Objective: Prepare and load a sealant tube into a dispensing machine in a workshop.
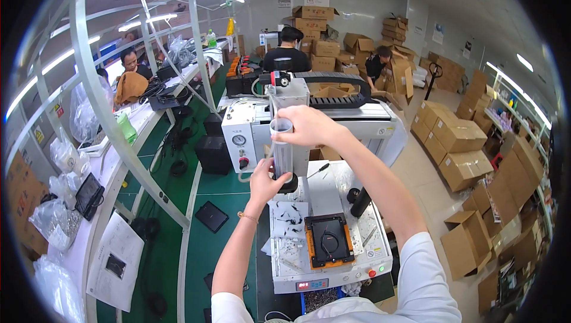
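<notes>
A clear, open-topped plastic cylinder [284, 156] stands upright against the front of a white bench machine [256, 122]. My right hand [308, 124] is closed round its upper rim. Lower down, my left hand [265, 179] grips the cylinder near the black fitting [288, 184] at its foot; some of its fingers are hidden behind the tube. Below my hands, on the machine's bed, an orange-edged black fixture [309, 246] holds a dark flat part with a coiled black cable [329, 242]. A white sheet [289, 228] with small black pieces lies beside it.
A pressure gauge [238, 140] and black cable chain [339, 101] are on the machine. A screwdriver [319, 169] lies on its bed. A metal-framed bench [128, 145] runs along the left. Cardboard boxes [455, 127] stand at right. Other people work farther back.
</notes>
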Tool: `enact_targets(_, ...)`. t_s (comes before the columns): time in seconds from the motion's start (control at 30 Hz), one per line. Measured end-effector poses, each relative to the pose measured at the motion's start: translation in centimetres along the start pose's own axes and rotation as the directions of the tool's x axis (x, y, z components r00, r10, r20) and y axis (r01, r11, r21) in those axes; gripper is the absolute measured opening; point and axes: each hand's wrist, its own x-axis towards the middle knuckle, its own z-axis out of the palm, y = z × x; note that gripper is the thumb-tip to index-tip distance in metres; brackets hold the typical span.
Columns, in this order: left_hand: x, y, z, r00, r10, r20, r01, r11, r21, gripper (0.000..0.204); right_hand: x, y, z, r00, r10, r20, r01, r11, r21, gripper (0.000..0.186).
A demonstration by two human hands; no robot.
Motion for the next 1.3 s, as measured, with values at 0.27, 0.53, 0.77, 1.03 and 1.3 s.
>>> enact_targets(0.27, 0.6, -0.2, 1.0, 0.998, -0.052, -0.030, 0.049, 0.995, -0.090, 0.054, 2.5, -2.0, -2.0, 0.940, 0.296, 0.172, -0.209, 0.894, -0.397, 0.070)
enact_targets(0.53, 0.3, 2.2, 0.4, 0.995, -0.100, -0.027, 0.095, 0.985, -0.142, 0.051, 3.1, -1.9, -1.7, 0.961, 0.199, 0.192, -0.102, 0.899, -0.426, 0.062)
enact_targets(0.77, 1.0, 0.3, 0.5, 0.992, -0.095, 0.086, 0.119, 0.930, -0.347, 0.058, 4.1, -1.4, -2.5, 0.945, 0.138, 0.297, -0.014, 0.924, -0.383, 0.059)
enact_targets(1.03, 0.4, 0.4, 1.3, 0.995, -0.077, -0.062, 0.066, 0.985, -0.161, 0.047, 3.7, -0.4, -2.1, 0.917, 0.195, 0.349, -0.103, 0.959, -0.264, 0.060)
enact_targets(1.3, 0.2, -0.2, 0.8, 0.989, -0.136, -0.055, 0.126, 0.978, -0.165, 0.054, 4.3, -4.4, -3.1, 0.888, 0.315, 0.335, -0.130, 0.871, -0.473, 0.050)
